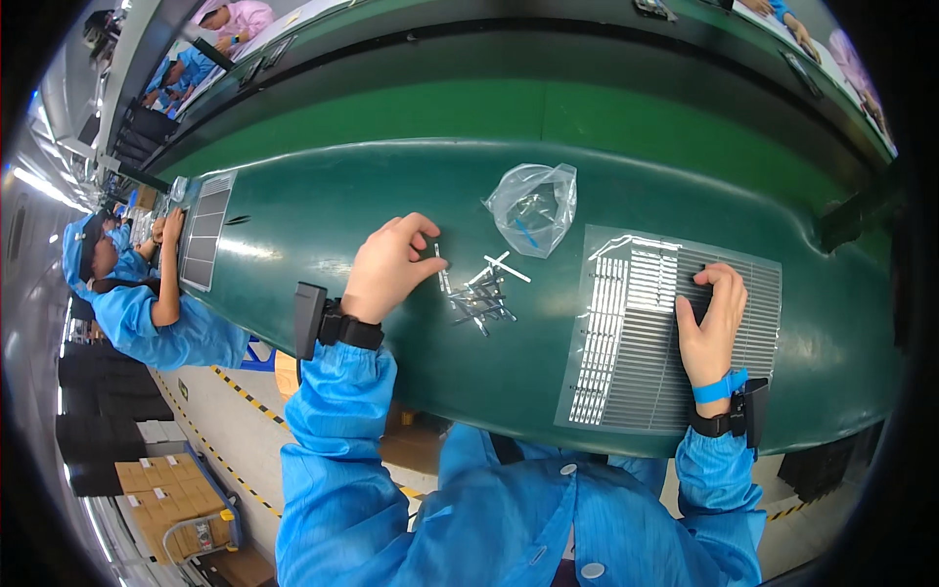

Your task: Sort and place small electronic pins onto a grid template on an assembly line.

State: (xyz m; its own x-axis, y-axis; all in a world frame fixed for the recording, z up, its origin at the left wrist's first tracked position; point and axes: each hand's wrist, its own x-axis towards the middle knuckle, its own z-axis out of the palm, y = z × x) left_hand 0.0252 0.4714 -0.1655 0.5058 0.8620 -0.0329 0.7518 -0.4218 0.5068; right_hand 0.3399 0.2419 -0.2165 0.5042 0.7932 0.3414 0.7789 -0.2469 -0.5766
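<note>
My left hand (393, 264) is over the green table, thumb and index finger apart, at the upper end of a thin silvery strip (444, 280). The thumb tip touches or nearly touches this strip. Just right of it lies a loose pile of small dark and silvery strips (481, 299), with one pale strip (511, 269) on its upper right. My right hand (712, 328) is over a clear flat sheet (611, 391) with rows of narrow slots. Its fingers are bent, with a gap between thumb and index finger. Bright strips (599, 342) fill the sheet's left columns.
Beyond the pile stands an open clear plastic bag (536, 205) with small pieces inside. At the left a co-worker in blue (161, 293) works over another slotted sheet (207, 230). More people sit across the partition (469, 112). A cart of cartons (176, 504) stands on the floor.
</note>
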